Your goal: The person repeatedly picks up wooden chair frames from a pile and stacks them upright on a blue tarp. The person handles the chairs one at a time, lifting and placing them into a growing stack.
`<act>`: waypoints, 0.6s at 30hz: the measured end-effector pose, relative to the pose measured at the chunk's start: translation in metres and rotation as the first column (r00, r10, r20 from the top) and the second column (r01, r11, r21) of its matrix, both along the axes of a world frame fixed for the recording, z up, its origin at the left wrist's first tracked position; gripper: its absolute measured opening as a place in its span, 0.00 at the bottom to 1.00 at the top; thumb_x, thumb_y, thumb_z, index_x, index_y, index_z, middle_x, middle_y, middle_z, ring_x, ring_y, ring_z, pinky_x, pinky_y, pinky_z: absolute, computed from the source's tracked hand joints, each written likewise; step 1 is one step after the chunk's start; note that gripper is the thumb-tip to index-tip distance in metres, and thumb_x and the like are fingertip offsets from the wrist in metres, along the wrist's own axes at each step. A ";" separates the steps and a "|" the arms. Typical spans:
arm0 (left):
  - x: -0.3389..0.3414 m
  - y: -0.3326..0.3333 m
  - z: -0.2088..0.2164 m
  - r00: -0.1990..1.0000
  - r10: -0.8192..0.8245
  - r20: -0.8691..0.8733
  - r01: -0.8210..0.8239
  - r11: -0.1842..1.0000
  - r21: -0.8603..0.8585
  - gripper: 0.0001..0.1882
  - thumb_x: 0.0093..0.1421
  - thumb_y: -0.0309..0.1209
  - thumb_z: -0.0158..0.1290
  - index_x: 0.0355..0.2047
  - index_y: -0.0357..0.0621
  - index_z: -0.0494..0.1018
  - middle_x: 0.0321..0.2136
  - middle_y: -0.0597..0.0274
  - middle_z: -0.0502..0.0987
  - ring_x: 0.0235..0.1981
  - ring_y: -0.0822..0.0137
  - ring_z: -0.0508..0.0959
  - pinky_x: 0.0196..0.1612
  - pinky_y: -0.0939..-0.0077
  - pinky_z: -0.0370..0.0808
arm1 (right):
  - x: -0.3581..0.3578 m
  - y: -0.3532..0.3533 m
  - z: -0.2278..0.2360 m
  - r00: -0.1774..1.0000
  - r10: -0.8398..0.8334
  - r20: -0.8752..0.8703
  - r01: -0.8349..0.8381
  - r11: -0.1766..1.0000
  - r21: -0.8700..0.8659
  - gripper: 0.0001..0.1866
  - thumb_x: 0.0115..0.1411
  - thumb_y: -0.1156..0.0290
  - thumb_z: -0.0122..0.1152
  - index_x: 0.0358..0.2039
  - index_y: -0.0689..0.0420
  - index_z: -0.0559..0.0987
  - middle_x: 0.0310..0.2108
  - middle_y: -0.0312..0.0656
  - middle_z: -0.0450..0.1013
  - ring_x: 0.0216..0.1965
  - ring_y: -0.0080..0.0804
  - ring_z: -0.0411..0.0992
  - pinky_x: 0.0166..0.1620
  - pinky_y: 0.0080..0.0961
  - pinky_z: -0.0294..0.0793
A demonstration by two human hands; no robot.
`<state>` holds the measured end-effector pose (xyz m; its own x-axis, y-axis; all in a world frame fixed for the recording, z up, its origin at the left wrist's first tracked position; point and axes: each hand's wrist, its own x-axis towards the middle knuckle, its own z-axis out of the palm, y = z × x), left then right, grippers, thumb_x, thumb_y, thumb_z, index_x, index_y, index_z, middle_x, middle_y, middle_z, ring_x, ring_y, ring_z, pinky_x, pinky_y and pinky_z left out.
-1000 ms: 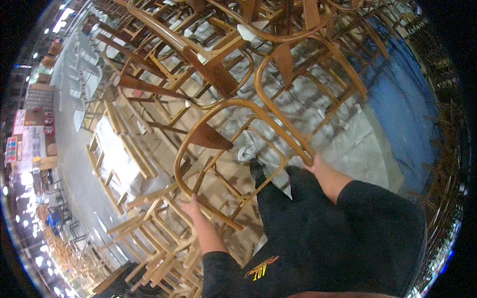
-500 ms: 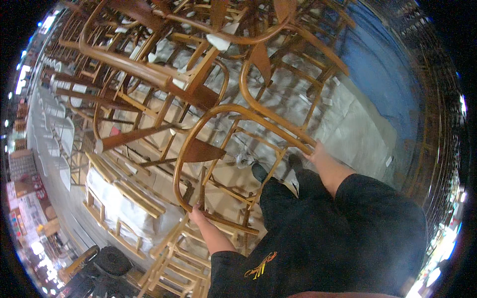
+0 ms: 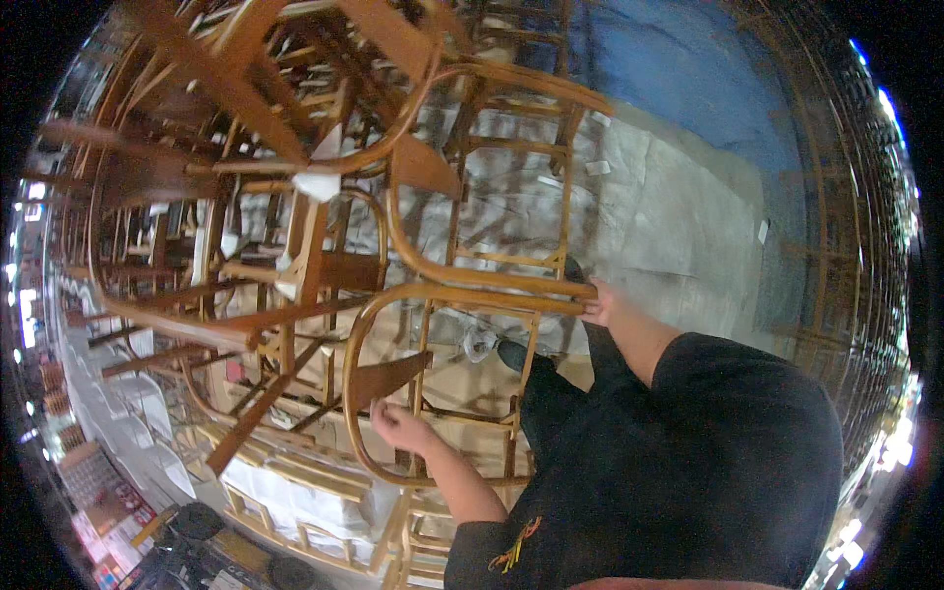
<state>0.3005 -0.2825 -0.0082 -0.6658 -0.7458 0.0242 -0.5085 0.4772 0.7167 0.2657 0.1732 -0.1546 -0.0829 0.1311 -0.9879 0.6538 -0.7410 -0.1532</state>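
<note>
A brown wooden chair frame with a bent, rounded loop is in front of me. A dark brown curved panel shows inside its loop. My right hand is closed around the straight rail ends at the chair's right. A second bentwood loop lies right beside that rail, its end also at my right hand. My left hand is off the frame, just inside the loop below the panel. Its fingers are loosely bent, with nothing seen in them.
Many brown chair frames are stacked and tangled at the left and far side. Light wood frames lie on a white wrapped stack at the lower left. Grey sheeting covers the floor, with a blue cover beyond. Dark equipment stands lower left.
My left hand has let go of the loop's lower left edge and moved inside it. My right hand keeps its grip. The view has turned, and the two loops now lie closer together.
</note>
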 end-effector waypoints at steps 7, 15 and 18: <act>-0.235 0.090 -0.040 0.822 -0.469 0.324 0.536 0.829 -0.160 0.38 0.66 0.53 0.56 0.64 0.31 0.66 0.63 0.33 0.68 0.65 0.40 0.67 0.66 0.50 0.66 | -0.015 0.019 0.004 0.997 -0.070 -0.024 0.059 0.945 -0.320 0.23 0.67 0.60 0.56 0.57 0.60 0.69 0.60 0.55 0.67 0.62 0.58 0.68 0.68 0.64 0.62; -0.285 0.101 -0.095 0.803 -0.467 0.371 0.511 0.859 -0.024 0.30 0.57 0.45 0.60 0.46 0.25 0.77 0.40 0.36 0.82 0.46 0.39 0.81 0.52 0.52 0.74 | -0.025 0.037 -0.020 0.997 -0.072 0.006 0.066 0.878 -0.474 0.21 0.67 0.62 0.54 0.55 0.62 0.69 0.58 0.55 0.68 0.62 0.59 0.68 0.66 0.65 0.64; -0.285 0.100 -0.101 0.849 -0.421 0.318 0.427 0.902 0.055 0.30 0.57 0.45 0.60 0.45 0.24 0.77 0.39 0.34 0.81 0.44 0.39 0.81 0.50 0.50 0.74 | -0.025 0.029 -0.020 0.999 -0.038 0.027 0.046 0.911 -0.409 0.19 0.67 0.62 0.54 0.52 0.61 0.70 0.55 0.54 0.70 0.61 0.58 0.69 0.63 0.65 0.68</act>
